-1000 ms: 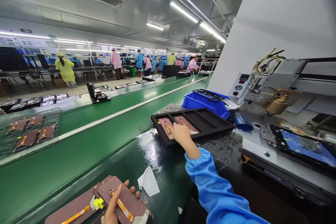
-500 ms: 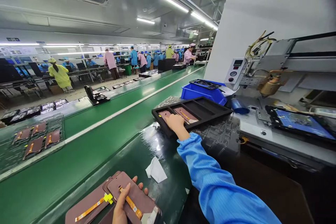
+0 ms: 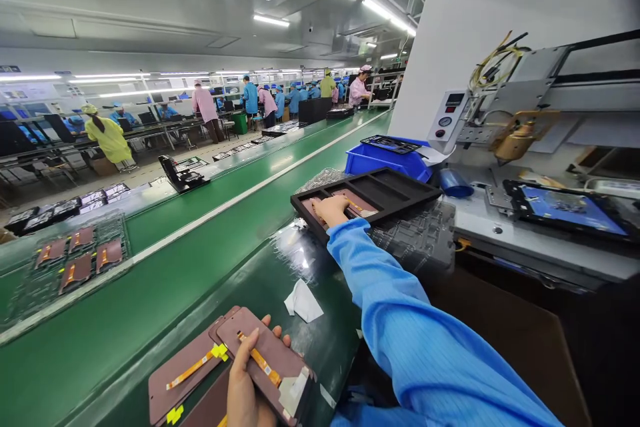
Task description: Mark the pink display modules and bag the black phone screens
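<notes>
My right hand (image 3: 331, 210), in a blue sleeve, reaches out to a black compartment tray (image 3: 395, 190) and rests on a brown panel (image 3: 311, 207) in its nearest slot. Its fingers lie fairly flat on the panel. A second brown panel (image 3: 359, 203) with an orange flex cable lies in the slot beside it. My left hand (image 3: 250, 383) at the bottom edge grips a stack of brown panels (image 3: 267, 360) with orange flex cables, thumb on top and fingertips under the far edge. More brown panels (image 3: 187, 370) lie to its left.
A green conveyor belt (image 3: 165, 280) runs away to the back. A clear tray of panels (image 3: 80, 260) rides on it at left. A blue bin (image 3: 383, 167), a blue roll (image 3: 456, 183) and a machine with a blue fixture (image 3: 565, 210) stand at right. White paper (image 3: 304, 301) lies nearby. Several workers stand far off.
My right hand has slid a little further into the tray's nearest slot onto the brown panel. The view has tilted downward, so my left hand and its stack show more fully.
</notes>
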`<state>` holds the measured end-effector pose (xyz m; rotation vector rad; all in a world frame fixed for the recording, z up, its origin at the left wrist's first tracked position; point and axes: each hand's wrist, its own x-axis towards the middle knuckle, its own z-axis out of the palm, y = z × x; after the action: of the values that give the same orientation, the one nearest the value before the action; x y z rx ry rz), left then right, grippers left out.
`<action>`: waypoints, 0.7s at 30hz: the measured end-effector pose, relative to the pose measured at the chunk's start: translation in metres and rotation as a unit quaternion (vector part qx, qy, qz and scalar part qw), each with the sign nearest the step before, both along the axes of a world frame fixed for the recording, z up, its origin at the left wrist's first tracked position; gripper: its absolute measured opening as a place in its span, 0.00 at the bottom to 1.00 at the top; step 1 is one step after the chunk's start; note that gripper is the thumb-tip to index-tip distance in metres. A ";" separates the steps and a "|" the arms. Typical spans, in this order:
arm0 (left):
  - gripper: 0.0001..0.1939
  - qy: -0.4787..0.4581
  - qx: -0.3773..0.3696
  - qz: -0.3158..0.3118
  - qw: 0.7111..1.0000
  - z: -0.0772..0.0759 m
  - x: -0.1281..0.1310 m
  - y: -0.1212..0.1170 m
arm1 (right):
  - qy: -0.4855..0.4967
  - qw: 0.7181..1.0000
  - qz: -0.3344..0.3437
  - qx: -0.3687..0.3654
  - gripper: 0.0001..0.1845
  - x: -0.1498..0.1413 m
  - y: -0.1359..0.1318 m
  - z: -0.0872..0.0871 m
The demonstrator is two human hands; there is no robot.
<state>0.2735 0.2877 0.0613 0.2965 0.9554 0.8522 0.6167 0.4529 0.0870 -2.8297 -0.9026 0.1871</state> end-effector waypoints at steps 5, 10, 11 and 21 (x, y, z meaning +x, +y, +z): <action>0.21 0.004 -0.020 0.006 1.000 0.002 0.000 -0.001 | 0.058 0.997 0.027 0.053 0.20 0.011 -0.010 0.009; 0.18 -0.016 -0.024 0.024 0.999 -0.001 0.001 0.001 | 0.129 0.976 0.109 0.136 0.18 0.020 -0.035 0.018; 0.18 -0.018 -0.024 0.026 0.999 -0.001 0.002 0.001 | 0.141 0.970 0.124 0.155 0.18 0.020 -0.041 0.020; 0.19 -0.048 -0.004 0.090 0.995 -0.003 0.020 -0.004 | 0.297 0.849 0.333 0.282 0.18 -0.106 -0.112 0.010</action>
<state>0.2938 0.2834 0.0582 0.1619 0.9055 1.0173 0.5110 0.3412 0.0966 -1.6702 -1.4270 0.6993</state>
